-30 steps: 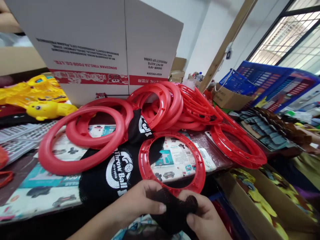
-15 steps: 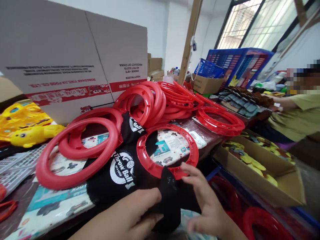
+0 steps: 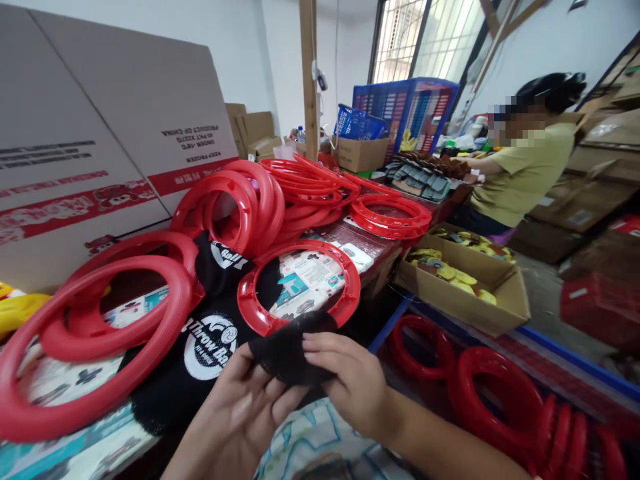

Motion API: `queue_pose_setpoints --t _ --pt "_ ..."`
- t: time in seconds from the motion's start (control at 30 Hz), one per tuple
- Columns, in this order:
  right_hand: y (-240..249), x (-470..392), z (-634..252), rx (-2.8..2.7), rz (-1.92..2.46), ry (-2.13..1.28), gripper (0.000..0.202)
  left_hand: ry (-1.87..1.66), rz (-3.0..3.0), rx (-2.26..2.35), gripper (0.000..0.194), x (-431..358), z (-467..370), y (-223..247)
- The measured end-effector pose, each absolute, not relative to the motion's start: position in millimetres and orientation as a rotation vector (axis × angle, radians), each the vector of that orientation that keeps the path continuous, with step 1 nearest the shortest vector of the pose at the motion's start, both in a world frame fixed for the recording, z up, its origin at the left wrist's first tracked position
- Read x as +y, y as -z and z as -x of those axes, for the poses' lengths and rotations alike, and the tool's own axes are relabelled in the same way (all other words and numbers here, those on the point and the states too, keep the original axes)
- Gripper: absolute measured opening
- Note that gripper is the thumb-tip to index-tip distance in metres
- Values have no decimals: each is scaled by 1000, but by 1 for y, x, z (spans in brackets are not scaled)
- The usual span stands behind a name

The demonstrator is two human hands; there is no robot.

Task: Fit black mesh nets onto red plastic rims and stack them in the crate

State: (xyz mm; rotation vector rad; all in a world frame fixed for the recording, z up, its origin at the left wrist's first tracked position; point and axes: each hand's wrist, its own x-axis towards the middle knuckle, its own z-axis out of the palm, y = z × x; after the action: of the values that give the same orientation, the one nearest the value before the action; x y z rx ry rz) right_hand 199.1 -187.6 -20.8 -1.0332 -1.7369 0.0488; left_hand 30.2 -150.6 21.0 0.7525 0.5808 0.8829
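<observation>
Between my two hands is a piece of black mesh-like fabric [image 3: 283, 352]. My left hand [image 3: 240, 413] is palm up, its fingers curled under the fabric's lower edge. From the right, my right hand [image 3: 350, 383] pinches the same fabric, fingers over its top. Just beyond lies a red plastic ring [image 3: 353, 277], partly overlapped by the fabric. To its left, black cloth printed "Throw Ball" in white [image 3: 213, 347] lies under a larger ribbed red ring [image 3: 170, 333]. Whether the held fabric joins that printed cloth, I cannot tell.
More red rings [image 3: 270, 207] are piled at the back beside a big carton [image 3: 120, 100]. On the right, a cardboard box [image 3: 505, 303] holds yellow pieces, above a blue crate [image 3: 560, 353] with red rings. A person in a yellow shirt [image 3: 530, 173] sits farther off.
My view has swung right, bringing more of the crate and the other person into sight. My right hand, open and apart before, now grips the black fabric, which is spread wider between both hands.
</observation>
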Motion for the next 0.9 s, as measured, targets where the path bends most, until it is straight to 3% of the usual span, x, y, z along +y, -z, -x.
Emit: queue_pose_setpoints --t 0.17,0.33,0.37,0.5,0.7,0.9 --pt "7 -187 -218 -1386 1198 -294 15 -1076 -1185 709 37 -143 -21 8" --pt "-14 -184 -225 -1666 1137 -499 13 -862 -2071 824 75 -113 -27 16" --pt "-18 -183 -226 -1786 1099 -548 14 -767 -2154 799 70 -108 -29 14" --pt "-35 -179 -235 -1929 1096 -656 18 -464 -2059 549 11 -94 -30 -6" --pt "-45 -138 -251 -1836 1137 -677 15 -266 -1618 676 20 -62 -25 -25" --pt "-34 -87 -269 -1992 1331 -649 21 -567 -2314 1126 42 3 -43 31"
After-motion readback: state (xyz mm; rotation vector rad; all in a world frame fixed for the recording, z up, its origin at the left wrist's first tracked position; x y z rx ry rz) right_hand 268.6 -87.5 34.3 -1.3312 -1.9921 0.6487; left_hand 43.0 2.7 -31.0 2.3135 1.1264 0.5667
